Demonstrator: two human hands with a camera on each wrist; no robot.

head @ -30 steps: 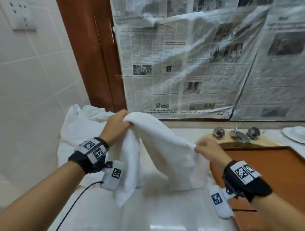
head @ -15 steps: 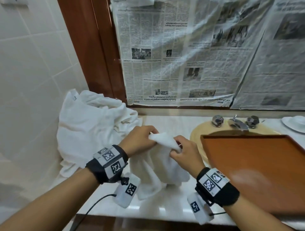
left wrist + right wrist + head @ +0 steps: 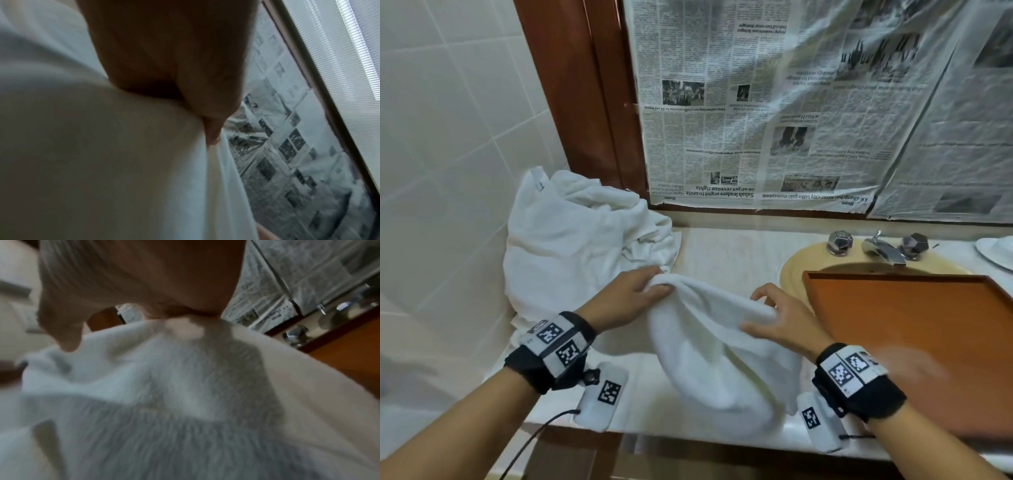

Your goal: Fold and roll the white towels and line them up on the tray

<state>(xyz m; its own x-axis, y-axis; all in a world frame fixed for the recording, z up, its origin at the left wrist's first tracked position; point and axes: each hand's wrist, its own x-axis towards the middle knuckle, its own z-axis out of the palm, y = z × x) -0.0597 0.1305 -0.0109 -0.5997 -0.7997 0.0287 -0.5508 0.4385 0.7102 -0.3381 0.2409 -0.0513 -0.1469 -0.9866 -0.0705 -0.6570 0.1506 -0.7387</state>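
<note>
A white towel (image 3: pixel 715 349) hangs folded over between my two hands above the pale counter, its lower part drooping toward the front edge. My left hand (image 3: pixel 650 291) pinches its top left corner, and the left wrist view shows the thumb pressed into the towel (image 3: pixel 123 162). My right hand (image 3: pixel 770 308) pinches the top right corner, with the towel (image 3: pixel 185 394) bunched under its fingers. The brown wooden tray (image 3: pixel 914 342) lies just right of my right hand, over the basin.
A heap of white towels (image 3: pixel 582 240) lies in the back left corner against the tiled wall. A tap (image 3: pixel 880 248) with two knobs stands behind the yellowish basin (image 3: pixel 796 270). Newspaper (image 3: pixel 774 102) covers the mirror. A white dish (image 3: pixel 996 251) sits far right.
Both hands came down from chest height and met with the towel's corners, then drew apart again along the top edge. The towel now hangs doubled over, lower over the counter.
</note>
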